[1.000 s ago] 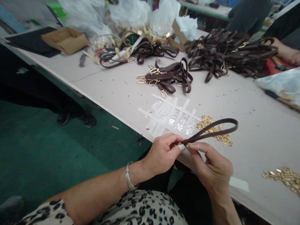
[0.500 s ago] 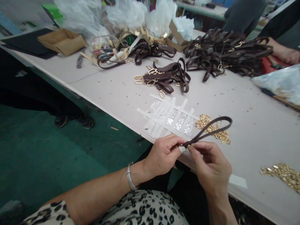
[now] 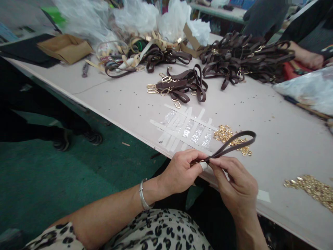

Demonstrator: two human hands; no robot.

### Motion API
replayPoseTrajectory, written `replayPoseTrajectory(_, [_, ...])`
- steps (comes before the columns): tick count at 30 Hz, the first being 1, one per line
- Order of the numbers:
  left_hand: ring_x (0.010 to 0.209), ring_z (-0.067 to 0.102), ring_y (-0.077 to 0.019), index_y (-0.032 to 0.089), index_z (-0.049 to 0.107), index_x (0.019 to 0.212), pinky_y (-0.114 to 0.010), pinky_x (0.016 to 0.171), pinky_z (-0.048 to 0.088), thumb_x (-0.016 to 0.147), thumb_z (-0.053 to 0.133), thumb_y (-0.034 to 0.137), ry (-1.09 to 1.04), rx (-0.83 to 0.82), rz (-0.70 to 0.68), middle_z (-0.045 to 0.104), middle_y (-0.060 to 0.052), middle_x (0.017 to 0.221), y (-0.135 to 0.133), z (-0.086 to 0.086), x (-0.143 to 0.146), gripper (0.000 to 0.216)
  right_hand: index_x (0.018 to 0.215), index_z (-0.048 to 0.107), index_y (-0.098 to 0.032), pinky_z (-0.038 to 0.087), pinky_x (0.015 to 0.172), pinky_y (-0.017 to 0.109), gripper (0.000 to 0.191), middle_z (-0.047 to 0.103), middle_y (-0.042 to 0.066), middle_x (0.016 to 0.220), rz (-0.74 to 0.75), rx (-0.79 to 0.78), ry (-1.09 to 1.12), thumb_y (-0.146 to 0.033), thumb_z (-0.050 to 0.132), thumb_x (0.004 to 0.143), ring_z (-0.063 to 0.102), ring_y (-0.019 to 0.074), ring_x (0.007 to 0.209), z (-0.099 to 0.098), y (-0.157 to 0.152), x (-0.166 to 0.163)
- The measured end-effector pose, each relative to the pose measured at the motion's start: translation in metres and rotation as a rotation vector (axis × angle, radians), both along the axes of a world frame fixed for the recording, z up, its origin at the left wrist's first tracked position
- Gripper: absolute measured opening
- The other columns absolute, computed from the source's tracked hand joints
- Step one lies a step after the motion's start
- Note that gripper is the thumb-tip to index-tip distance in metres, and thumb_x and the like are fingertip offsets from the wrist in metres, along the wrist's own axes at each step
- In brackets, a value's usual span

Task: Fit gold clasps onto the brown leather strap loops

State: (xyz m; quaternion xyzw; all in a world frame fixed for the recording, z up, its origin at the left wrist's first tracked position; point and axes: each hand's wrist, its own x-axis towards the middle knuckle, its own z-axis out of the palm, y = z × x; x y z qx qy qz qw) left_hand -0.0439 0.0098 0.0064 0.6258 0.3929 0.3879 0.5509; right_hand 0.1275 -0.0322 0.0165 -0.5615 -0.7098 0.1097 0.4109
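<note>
A dark brown leather strap (image 3: 234, 142), folded into a loop, sticks out to the right over the pale table (image 3: 130, 100). My left hand (image 3: 179, 170) and my right hand (image 3: 236, 184) both pinch its ends at the table's near edge, fingertips meeting. A white wrap shows on one fingertip at the pinch. My left wrist wears a silver bangle. A small heap of gold metal clasps (image 3: 230, 137) lies just beyond the loop.
White tape strips (image 3: 184, 126) are stuck on the table ahead. Finished straps with gold rings (image 3: 179, 85) lie further back, a big strap pile (image 3: 247, 59) behind. More gold clasps (image 3: 310, 185) at right. Cardboard box (image 3: 63, 47), plastic bags, another person's arm (image 3: 304, 55) far right.
My hands and the strap stay almost as they were; the loop end has dipped slightly. The view has shifted a little, with the table contents sliding left.
</note>
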Motion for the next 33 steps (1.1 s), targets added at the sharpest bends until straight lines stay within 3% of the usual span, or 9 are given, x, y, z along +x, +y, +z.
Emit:
replayPoseTrajectory(3, [0.087, 0.067, -0.0188, 0.017, 0.074, 0.101, -0.029, 0.081, 0.054, 0.087, 0.058, 0.013, -0.026, -0.051, 0.000, 0.073, -0.006, 0.095, -0.002, -0.001, 0.001, 0.021, 0.100, 0.070, -0.026, 0.054, 0.076, 0.026, 0.015, 0.069, 0.001, 0.094, 0.007, 0.034, -0.062, -0.017, 0.061, 0.094, 0.067, 0.0143, 0.086, 0.000, 0.001, 0.001])
replayPoseTrajectory(10, [0.091, 0.067, -0.0188, 0.017, 0.074, 0.103, -0.030, 0.085, 0.054, 0.088, 0.057, 0.010, -0.105, -0.128, -0.026, 0.074, -0.006, 0.098, -0.004, -0.008, 0.003, 0.024, 0.099, 0.066, -0.026, 0.050, 0.079, 0.025, 0.013, 0.067, -0.001, 0.095, 0.082, -0.067, 0.023, -0.016, 0.060, 0.094, 0.064, 0.0130, 0.089, -0.008, 0.003, 0.008])
replayPoseTrajectory(20, [0.092, 0.068, -0.0181, 0.016, 0.073, 0.106, -0.028, 0.085, 0.053, 0.086, 0.052, 0.000, 0.090, 0.213, -0.030, 0.074, -0.007, 0.097, -0.004, -0.004, -0.003, 0.032, 0.097, 0.068, -0.027, 0.048, 0.072, 0.023, 0.013, 0.067, -0.003, 0.091, 0.032, -0.148, 0.159, -0.016, 0.065, 0.091, 0.062, 0.0110, 0.080, -0.010, -0.002, 0.007])
replayPoseTrajectory(27, [0.086, 0.067, -0.0167, 0.012, 0.069, 0.107, -0.030, 0.081, 0.056, 0.087, 0.054, 0.001, 0.039, 0.416, 0.014, 0.073, -0.007, 0.094, -0.004, -0.011, 0.002, 0.028, 0.095, 0.069, -0.025, 0.048, 0.076, 0.022, 0.011, 0.068, -0.003, 0.091, 0.003, -0.115, 0.219, -0.016, 0.067, 0.089, 0.063, 0.0107, 0.084, -0.012, -0.004, 0.003])
replayPoseTrajectory(30, [0.086, 0.067, -0.0159, 0.009, 0.068, 0.108, -0.028, 0.081, 0.056, 0.090, 0.054, 0.003, 0.024, 0.469, 0.005, 0.072, -0.008, 0.094, -0.004, -0.013, 0.002, 0.024, 0.092, 0.069, -0.024, 0.050, 0.072, 0.021, 0.007, 0.067, -0.003, 0.087, -0.072, -0.115, 0.318, -0.019, 0.070, 0.087, 0.064, 0.0106, 0.079, -0.013, -0.006, -0.001])
replayPoseTrajectory(33, [0.087, 0.066, -0.0158, 0.008, 0.068, 0.108, -0.027, 0.080, 0.055, 0.093, 0.052, 0.005, 0.018, 0.494, -0.011, 0.072, -0.009, 0.092, -0.002, -0.015, 0.002, 0.022, 0.089, 0.065, -0.023, 0.052, 0.065, 0.021, 0.014, 0.068, -0.004, 0.080, -0.183, -0.180, 0.487, -0.025, 0.077, 0.082, 0.065, 0.0102, 0.070, -0.019, -0.006, -0.005])
